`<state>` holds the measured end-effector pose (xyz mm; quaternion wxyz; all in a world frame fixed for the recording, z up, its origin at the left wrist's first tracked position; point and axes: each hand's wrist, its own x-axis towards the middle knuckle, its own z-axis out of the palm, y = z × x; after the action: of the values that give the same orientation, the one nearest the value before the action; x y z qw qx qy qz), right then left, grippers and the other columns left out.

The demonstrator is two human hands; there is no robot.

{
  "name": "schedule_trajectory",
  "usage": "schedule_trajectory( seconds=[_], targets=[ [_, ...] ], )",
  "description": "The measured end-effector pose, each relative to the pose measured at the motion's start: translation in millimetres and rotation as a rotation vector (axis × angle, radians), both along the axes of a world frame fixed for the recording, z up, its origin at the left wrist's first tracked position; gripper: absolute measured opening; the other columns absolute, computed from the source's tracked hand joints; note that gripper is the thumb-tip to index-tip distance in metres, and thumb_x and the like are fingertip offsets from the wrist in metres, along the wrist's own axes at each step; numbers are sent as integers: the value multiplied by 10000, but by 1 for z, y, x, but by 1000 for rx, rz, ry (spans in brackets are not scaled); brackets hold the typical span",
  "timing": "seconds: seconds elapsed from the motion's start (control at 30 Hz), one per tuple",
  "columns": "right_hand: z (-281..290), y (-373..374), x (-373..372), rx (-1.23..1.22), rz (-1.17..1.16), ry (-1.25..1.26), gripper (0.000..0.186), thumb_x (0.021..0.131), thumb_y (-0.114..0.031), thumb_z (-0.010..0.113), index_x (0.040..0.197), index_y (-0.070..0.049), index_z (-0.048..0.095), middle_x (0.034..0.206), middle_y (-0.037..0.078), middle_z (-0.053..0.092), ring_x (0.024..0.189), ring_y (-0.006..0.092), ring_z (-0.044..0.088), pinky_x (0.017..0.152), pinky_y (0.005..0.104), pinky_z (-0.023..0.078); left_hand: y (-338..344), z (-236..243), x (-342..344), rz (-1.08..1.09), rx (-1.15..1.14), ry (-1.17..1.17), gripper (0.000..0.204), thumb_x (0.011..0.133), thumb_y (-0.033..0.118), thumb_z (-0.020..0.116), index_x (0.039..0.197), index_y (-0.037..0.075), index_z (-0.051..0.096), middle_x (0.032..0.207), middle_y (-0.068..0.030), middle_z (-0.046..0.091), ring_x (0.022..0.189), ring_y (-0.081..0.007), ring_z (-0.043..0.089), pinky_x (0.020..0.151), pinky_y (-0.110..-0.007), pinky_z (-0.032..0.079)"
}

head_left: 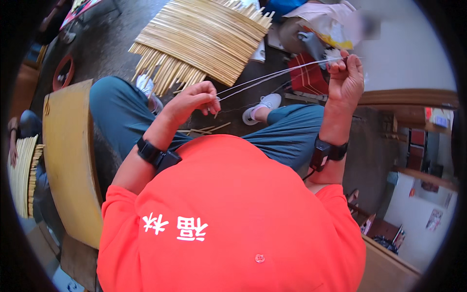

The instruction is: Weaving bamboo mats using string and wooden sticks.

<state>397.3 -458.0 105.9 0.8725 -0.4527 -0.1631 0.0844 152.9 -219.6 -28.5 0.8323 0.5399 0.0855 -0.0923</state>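
Observation:
My left hand (197, 100) is closed, its fingertips pinching white string (272, 74) in front of my left knee. Strands of the string stretch up and right to my right hand (346, 80), raised high, with curled fingers gripping them. Just beyond my hands lies a mat of pale wooden sticks (204, 34), with loose stick ends poking out toward me. A few loose sticks (204, 130) lie on the floor between my legs. A small white tuft (332, 54) shows behind my right fingers; I cannot tell whether it is held.
A tan wooden board (65, 165) stands at my left. Beyond it another person's hand (13, 151) rests by a bundle of sticks (22, 185). A red bucket-like object (65, 65) is at upper left; red items (304, 73) and bags (321, 19) are piled at upper right, beside a white wall (399, 48).

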Motion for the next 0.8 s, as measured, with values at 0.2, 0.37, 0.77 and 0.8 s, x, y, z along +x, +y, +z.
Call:
schedule_trajectory(
  seconds=[0.2, 0.37, 0.77, 0.8],
  targets=[
    [93, -38, 23, -112, -266, -454, 88, 905, -84, 512, 926, 1, 500, 920, 210, 620, 553, 144, 537, 548, 280, 514, 2, 26, -5, -56, 197, -120, 104, 888, 172, 511, 881, 69, 494, 815, -37, 628, 720, -79, 565, 600, -203, 428],
    [191, -99, 76, -143, -391, -510, 156, 915, -70, 480, 971, 68, 523, 844, 182, 595, 603, 159, 532, 617, 266, 508, 15, 42, -16, -14, 119, -119, 81, 881, 148, 502, 869, 68, 509, 783, -31, 613, 685, -75, 551, 590, -195, 419],
    [272, -165, 125, -330, -515, -568, 222, 915, -73, 498, 988, 130, 552, 747, 101, 532, 658, 154, 517, 681, 234, 486, 53, 114, -34, 313, -96, -607, 77, 865, 109, 464, 888, 42, 492, 783, -104, 518, 726, -160, 464, 611, -226, 373],
    [275, -170, 129, -283, -470, -553, 215, 913, -72, 501, 983, 125, 552, 751, 102, 532, 652, 153, 514, 677, 234, 485, 58, 126, -37, 310, -90, -667, 76, 858, 111, 483, 884, 40, 480, 774, -89, 482, 721, -158, 440, 603, -232, 361]
  ],
)
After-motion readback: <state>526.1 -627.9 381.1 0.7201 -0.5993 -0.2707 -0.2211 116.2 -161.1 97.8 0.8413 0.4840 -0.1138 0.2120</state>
